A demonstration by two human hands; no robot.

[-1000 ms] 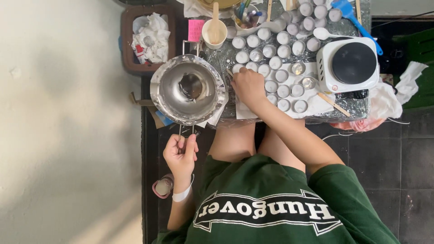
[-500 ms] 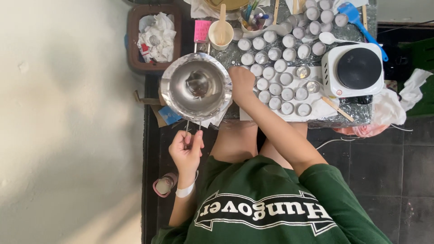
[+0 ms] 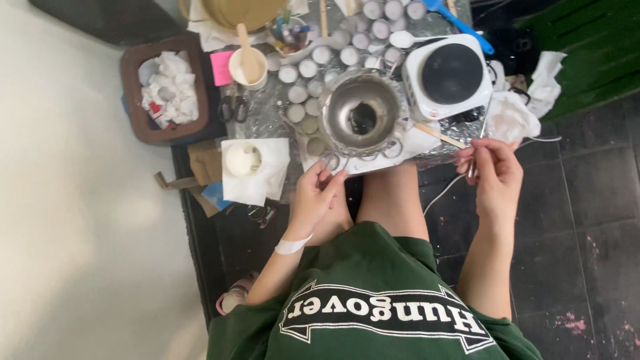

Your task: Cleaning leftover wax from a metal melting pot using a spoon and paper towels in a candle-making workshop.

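Left hand (image 3: 319,195) fingers pinch the wire handle of the steel pot (image 3: 361,113); right hand (image 3: 495,175) fingers grip a thin metal stick (image 3: 481,137). Small white cups (image 3: 308,68) crowd behind the pot, hot plate (image 3: 451,75) just beside it

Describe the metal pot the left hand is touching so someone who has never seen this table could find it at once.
Start at the white hotplate with the round black top on the foil-covered table. Directly beside it sits the metal pot, with the left hand at its near rim. It is the one large shiny steel bowl among many small round white cups, and it has a dark spot at its bottom.
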